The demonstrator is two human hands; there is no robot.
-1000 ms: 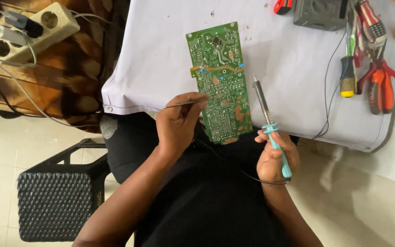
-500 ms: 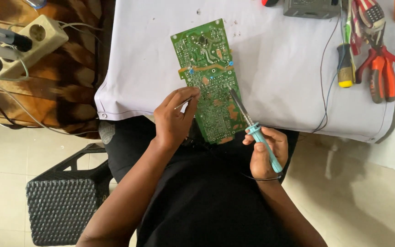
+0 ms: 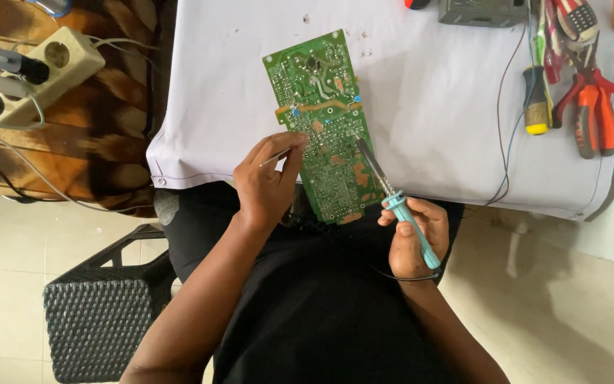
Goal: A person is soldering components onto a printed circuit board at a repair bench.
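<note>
A green circuit board [image 3: 325, 121] lies solder side up on the white sheet [image 3: 435, 107], its near end past the table's front edge. My left hand [image 3: 268, 181] pinches a thin solder wire [image 3: 278, 155] at the board's left edge. My right hand [image 3: 410, 235] grips the light blue handle of a soldering iron [image 3: 392, 195]. The iron's dark metal tip rests on the board's middle right.
Red pliers [image 3: 595, 107], a yellow-ended screwdriver [image 3: 534, 103] and other tools lie at the sheet's right. A dark box [image 3: 481, 11] stands at the back. A beige power strip [image 3: 33, 78] with plugs sits on the wooden surface at left. A black stool [image 3: 97, 313] stands below left.
The iron's tip has come down from beside the board onto its middle. My left hand with the wire has shifted up along the board's left edge.
</note>
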